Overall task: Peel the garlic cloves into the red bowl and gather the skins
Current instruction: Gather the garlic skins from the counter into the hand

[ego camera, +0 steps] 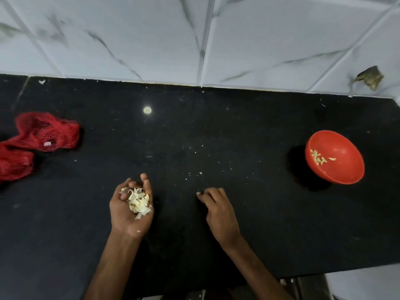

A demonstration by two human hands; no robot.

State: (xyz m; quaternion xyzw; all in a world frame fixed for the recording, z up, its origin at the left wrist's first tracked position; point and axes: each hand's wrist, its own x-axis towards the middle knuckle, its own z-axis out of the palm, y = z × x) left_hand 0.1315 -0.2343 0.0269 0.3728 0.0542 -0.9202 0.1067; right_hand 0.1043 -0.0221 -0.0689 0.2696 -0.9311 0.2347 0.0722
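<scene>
On the counter (238,126), near its front edge, what is the left hand (127,213) doing?

It is lying palm up. Its fingers are curling loosely round a heap of skins (139,202) and cupping them in the palm.

And the right hand (219,211)?

It is hanging palm down, just to the right of the left one and not touching it. Its fingers are bending, and the fingertips (200,194) are touching the counter. Whether they are pinching a scrap I cannot tell, since the tips are showing blurred.

Where is the bowl (346,169) sitting?

It is standing far to the right, well apart from both hands. A small cluster of cloves (318,158) is lying inside it, toward its left wall.

Are any skins lying loose?

Yes, tiny white scraps (200,173) are lying scattered over the counter, mostly just beyond the hands and between them. A few more are sitting along the back edge by the wall (151,40).

What else is showing?

A red mesh bag (43,135) is lying crumpled at the left end, well apart from the left hand. The wall of white marbled tiles is running behind the counter. A round spot of light (147,110) is shining on the dark top between the bag and the bowl.
</scene>
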